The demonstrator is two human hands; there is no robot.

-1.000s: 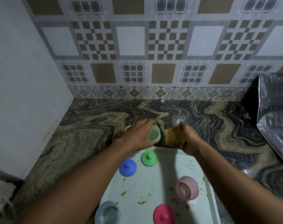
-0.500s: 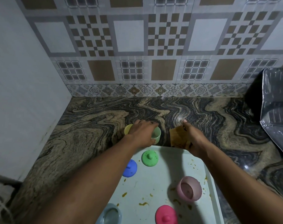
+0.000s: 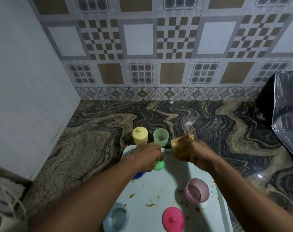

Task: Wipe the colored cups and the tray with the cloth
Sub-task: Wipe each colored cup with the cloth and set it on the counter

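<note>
Patterned brown-and-grey wall tiles rise behind a swirled marble tabletop, with a plain pale wall on the left and a crinkled foil-covered object at the right edge. On the tabletop sits a pale blue tray, smeared with yellowish-brown spots.

Both forearms reach forward from the bottom of the view and converge at the tray's far edge. The left hand hangs palm down over the tray's far left corner, fingers curled downward onto the knob of the green lid; its grip looks narrow and pinched on that lid, though the fingertips partly hide the contact. A blue lid peeks out from under the left wrist. The right hand is held at the tray's far edge, knuckles up, its grip closed around the bunched tan cloth, which bulges out to the left of the fingers.

Just beyond the tray, on the tabletop, a yellow cup stands with its lid on, and the green cup stands upright and open beside it, close to the cloth. On the tray, a pink cup lies tilted on its side near the right rim, a light blue cup stands open at the near left, and a magenta lid rests knob-up at the near centre.
</note>
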